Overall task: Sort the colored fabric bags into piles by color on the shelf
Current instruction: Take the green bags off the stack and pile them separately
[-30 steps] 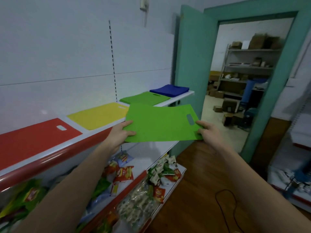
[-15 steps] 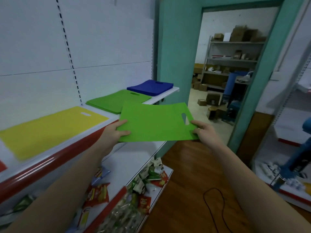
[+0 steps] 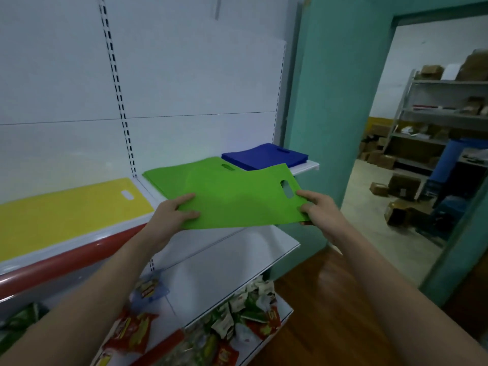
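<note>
Head view shows your left hand (image 3: 171,217) and right hand (image 3: 320,211) each pinching an edge of the green bag (image 3: 237,199) just near of the green pile (image 3: 179,174) on the shelf (image 3: 307,166), so lay it flat, edges matching.

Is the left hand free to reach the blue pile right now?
Probably not: the left hand grips the green bag, which lies between it and the blue pile.
</note>
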`<action>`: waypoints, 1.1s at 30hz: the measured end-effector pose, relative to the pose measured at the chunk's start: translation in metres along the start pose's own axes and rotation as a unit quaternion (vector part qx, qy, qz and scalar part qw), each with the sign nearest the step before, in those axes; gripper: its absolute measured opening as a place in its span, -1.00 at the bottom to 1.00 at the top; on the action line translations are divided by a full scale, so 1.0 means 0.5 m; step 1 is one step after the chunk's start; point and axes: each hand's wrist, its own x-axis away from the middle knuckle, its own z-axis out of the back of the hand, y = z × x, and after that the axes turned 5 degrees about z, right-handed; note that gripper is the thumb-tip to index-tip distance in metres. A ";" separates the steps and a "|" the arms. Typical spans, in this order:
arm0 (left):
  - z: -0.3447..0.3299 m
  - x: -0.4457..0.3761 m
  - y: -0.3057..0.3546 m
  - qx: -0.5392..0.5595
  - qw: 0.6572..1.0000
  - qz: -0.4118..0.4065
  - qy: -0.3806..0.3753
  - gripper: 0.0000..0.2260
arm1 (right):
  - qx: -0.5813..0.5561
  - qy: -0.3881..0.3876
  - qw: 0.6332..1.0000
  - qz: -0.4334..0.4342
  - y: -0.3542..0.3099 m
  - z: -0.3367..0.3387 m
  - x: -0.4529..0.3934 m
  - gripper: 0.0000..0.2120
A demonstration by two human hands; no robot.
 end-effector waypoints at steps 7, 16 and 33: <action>0.023 -0.064 0.022 -0.035 0.994 0.003 0.106 -0.46 | 0.053 -0.059 0.994 0.078 -0.008 -0.062 -0.187 -0.54; 0.059 -0.177 0.032 -0.134 0.963 0.013 0.232 -0.44 | 0.135 -0.122 0.969 0.167 -0.003 -0.205 -0.418 -0.54; 0.046 -0.275 0.034 -0.391 0.865 0.157 0.273 -0.36 | 0.366 -0.235 0.877 0.203 0.004 -0.300 -0.626 -0.92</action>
